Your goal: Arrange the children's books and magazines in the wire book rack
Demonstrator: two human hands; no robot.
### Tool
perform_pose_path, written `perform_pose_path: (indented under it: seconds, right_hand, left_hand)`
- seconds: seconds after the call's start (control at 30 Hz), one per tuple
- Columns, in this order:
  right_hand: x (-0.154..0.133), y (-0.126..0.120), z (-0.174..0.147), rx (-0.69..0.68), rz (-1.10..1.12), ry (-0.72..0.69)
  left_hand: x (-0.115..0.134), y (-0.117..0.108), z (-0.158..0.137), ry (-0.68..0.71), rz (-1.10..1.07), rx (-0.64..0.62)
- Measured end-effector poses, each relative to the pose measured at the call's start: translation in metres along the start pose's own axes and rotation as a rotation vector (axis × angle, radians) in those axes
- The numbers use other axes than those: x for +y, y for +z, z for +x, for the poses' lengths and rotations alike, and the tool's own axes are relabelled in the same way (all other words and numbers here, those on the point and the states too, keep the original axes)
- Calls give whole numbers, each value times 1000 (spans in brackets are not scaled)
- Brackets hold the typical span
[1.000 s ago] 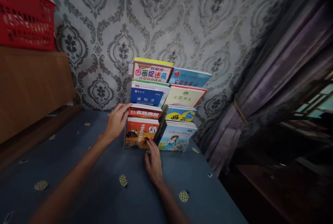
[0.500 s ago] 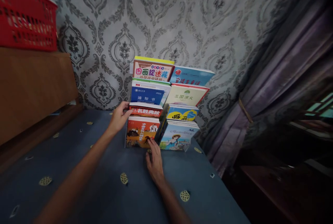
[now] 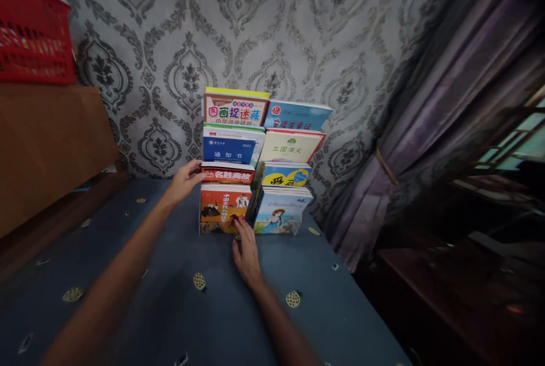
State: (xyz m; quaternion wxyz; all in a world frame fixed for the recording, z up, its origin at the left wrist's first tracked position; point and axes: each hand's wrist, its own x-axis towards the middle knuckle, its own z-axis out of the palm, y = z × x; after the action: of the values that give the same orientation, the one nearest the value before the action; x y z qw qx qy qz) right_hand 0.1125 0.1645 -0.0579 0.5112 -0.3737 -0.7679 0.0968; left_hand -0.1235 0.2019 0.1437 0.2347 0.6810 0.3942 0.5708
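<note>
Several books stand upright in two columns of stepped rows, in what looks like a clear rack. My left hand is at the left edge of the red book in the second row from the front, thumb on its front and fingers curled behind. My right hand reaches the lower right of the front orange book, its fingers stretched out and fingertips against the cover. Beside it stands a light-blue book with a figure in a hat. Behind are a blue booklet and a cream book.
A blue cloth with pineapple prints covers the surface beneath the books. A red basket sits on a brown wooden cabinet at left. Patterned wallpaper rises behind. A tied purple curtain hangs at right.
The view has shifted slightly, so books, basket and curtain appear further left. Both hands keep their places at the books.
</note>
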Motion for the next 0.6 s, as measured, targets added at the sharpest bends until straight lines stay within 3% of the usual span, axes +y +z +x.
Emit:
perform_pose_path:
  seconds: [0.13, 0.33, 0.5, 0.6]
  right_hand:
    - [-1, 0, 1, 7, 19, -2]
    - [-4, -1, 2, -2, 31, 14]
    - [-7, -3, 3, -24, 28, 18]
    - [-9, -3, 4, -22, 37, 21]
  left_hand:
    - [4, -9, 8, -43, -23, -89]
    - [12, -11, 11, -91, -29, -113]
    - [16, -11, 4, -95, 26, -86]
    - [23, -6, -9, -27, 160, 57]
